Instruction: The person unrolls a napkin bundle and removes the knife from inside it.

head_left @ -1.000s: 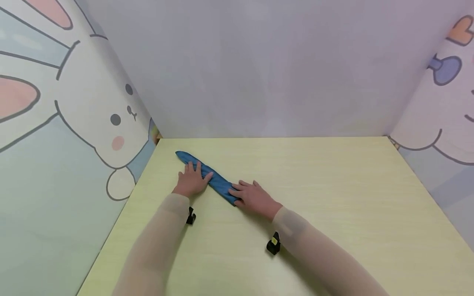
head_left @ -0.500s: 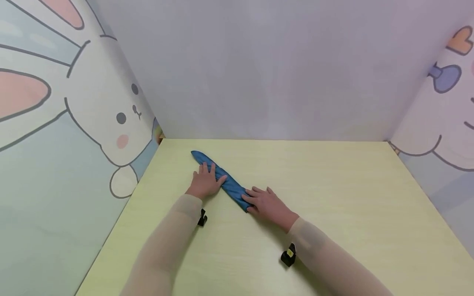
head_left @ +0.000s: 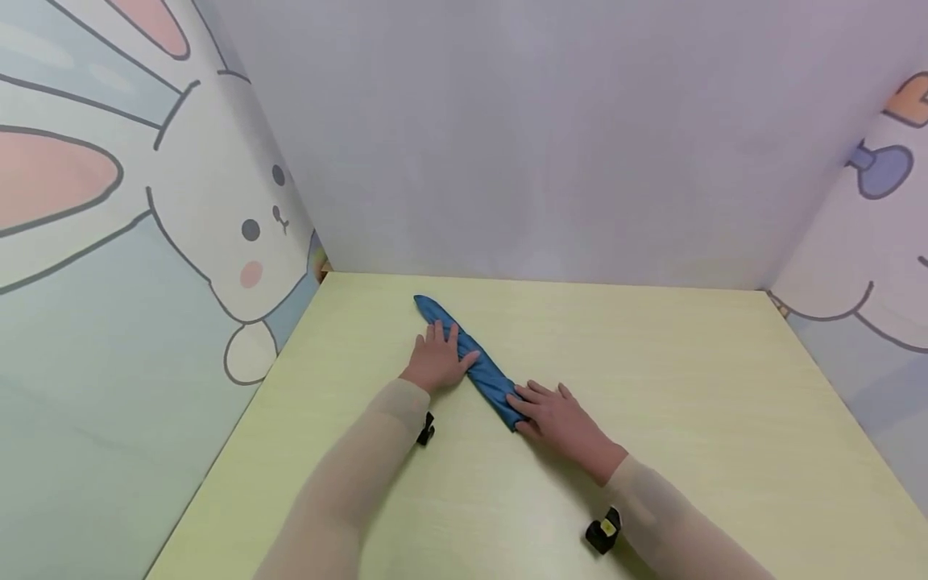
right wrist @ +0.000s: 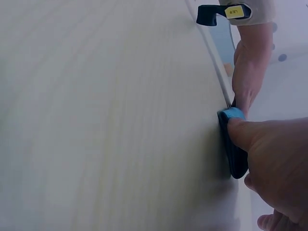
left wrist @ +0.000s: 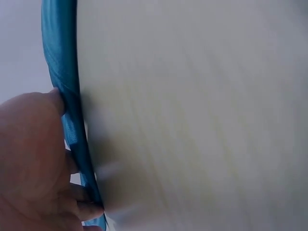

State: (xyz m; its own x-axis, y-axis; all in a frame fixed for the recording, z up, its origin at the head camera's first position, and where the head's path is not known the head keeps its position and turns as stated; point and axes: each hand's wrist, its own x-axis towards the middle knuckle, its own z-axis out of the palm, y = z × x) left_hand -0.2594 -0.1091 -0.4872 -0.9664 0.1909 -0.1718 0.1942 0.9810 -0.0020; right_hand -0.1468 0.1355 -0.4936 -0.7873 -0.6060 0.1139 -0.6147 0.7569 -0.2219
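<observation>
A blue strip of folded cloth [head_left: 484,372], narrow at its far end, lies slantwise on the pale wooden table [head_left: 652,379]. My left hand [head_left: 438,361] rests across its upper half with fingers spread and thumb out to the side. In the left wrist view the fingertips [left wrist: 89,210] touch the edge of the blue cloth [left wrist: 62,43]. At the near end my right hand [head_left: 561,419] lays its extended fingers on the cloth. The right wrist view has the right thumb [right wrist: 243,134] against the folded end [right wrist: 233,154], the left hand beyond.
A plain pale wall [head_left: 522,145] rises at the table's back edge. Panels with cartoon prints, including a rabbit [head_left: 210,201], stand left and right. Small black cameras [head_left: 604,529] are strapped at both wrists.
Both hands have slid to the right across the table, and the blue cloth has moved along under their fingers, keeping its slant. The head view has also tilted slightly.
</observation>
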